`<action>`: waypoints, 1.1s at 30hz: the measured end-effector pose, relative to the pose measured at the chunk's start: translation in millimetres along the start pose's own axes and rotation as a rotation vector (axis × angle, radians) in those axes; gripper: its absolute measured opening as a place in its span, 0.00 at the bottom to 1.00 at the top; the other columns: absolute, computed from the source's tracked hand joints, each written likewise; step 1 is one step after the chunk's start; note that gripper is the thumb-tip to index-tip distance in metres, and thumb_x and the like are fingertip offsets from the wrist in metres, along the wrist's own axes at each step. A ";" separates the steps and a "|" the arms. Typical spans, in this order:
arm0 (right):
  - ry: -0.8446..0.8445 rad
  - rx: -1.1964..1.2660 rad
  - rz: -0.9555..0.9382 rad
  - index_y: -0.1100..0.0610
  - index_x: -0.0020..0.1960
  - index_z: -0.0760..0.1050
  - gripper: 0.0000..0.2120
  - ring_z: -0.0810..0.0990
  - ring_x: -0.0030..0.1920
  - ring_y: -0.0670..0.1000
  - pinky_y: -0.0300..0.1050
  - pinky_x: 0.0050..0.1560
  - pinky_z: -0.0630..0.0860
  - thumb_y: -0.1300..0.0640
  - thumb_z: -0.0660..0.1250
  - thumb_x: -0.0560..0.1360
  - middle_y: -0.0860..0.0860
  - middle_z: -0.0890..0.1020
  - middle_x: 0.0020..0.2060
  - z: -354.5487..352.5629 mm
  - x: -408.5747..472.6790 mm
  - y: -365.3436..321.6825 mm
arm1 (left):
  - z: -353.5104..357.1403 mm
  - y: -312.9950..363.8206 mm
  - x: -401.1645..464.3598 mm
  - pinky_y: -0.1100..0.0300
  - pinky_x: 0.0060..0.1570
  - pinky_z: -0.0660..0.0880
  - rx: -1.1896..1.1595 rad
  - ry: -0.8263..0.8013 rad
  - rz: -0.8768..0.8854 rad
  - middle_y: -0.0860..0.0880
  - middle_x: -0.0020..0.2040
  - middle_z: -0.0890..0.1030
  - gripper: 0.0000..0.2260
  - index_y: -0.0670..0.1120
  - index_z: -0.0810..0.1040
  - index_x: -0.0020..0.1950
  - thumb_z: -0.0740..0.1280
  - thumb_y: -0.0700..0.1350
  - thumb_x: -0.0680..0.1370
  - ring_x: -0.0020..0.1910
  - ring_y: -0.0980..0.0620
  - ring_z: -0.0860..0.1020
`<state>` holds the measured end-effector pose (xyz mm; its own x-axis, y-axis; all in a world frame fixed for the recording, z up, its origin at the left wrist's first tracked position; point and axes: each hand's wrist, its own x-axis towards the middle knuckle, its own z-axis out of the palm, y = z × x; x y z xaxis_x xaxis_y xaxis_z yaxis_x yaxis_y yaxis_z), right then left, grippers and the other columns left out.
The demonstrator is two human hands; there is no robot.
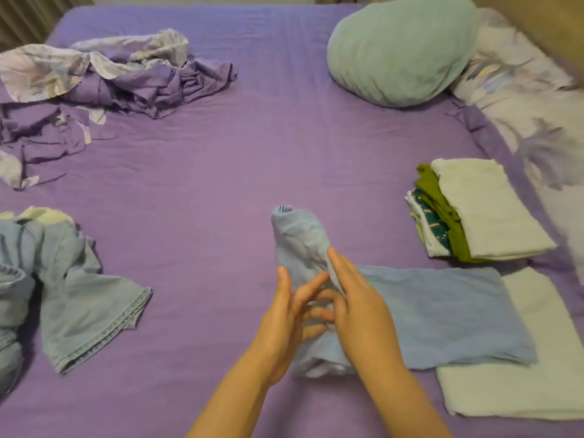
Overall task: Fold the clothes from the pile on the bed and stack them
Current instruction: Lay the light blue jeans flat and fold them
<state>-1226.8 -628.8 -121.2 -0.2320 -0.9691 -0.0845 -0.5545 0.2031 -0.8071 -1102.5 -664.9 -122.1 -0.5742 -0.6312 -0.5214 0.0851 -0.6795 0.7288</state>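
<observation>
Home bedroom: bed point(221, 153) under purple sheet, teal pillow point(401, 52), crumpled bedding point(104, 86), folded laundry stack point(483, 210).

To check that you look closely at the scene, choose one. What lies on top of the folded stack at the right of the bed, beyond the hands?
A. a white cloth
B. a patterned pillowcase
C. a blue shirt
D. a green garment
A: in the folded stack a white cloth lies on top, with the green garment sticking out beneath it at its left edge.
</observation>
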 end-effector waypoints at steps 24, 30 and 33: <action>-0.288 -0.241 0.344 0.51 0.77 0.48 0.32 0.72 0.62 0.52 0.38 0.56 0.69 0.68 0.55 0.79 0.48 0.49 0.77 -69.8 9.8 213.0 | -18.9 -118.6 129.8 0.34 0.70 0.44 1.767 0.270 0.193 0.50 0.77 0.38 0.35 0.62 0.42 0.75 0.44 0.74 0.71 0.76 0.43 0.37; -0.309 -0.559 0.341 0.50 0.78 0.48 0.34 0.68 0.68 0.57 0.47 0.61 0.72 0.62 0.58 0.77 0.52 0.46 0.77 -62.9 3.8 220.4 | -6.7 -111.9 128.1 0.34 0.71 0.46 1.797 0.298 0.302 0.45 0.79 0.49 0.35 0.57 0.53 0.77 0.49 0.71 0.74 0.77 0.41 0.46; -0.153 -0.775 0.167 0.53 0.71 0.69 0.28 0.68 0.69 0.63 0.58 0.61 0.72 0.54 0.63 0.71 0.61 0.65 0.72 -51.1 3.5 220.5 | 17.3 -125.2 140.4 0.31 0.68 0.50 1.841 0.157 0.526 0.45 0.78 0.55 0.33 0.55 0.59 0.77 0.53 0.69 0.76 0.77 0.39 0.51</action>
<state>-1390.7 -580.2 -269.5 -0.2800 -0.9145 -0.2922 -0.9318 0.3321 -0.1465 -1207.9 -662.0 -278.9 -0.7050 -0.7049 -0.0783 -0.6985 0.6709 0.2489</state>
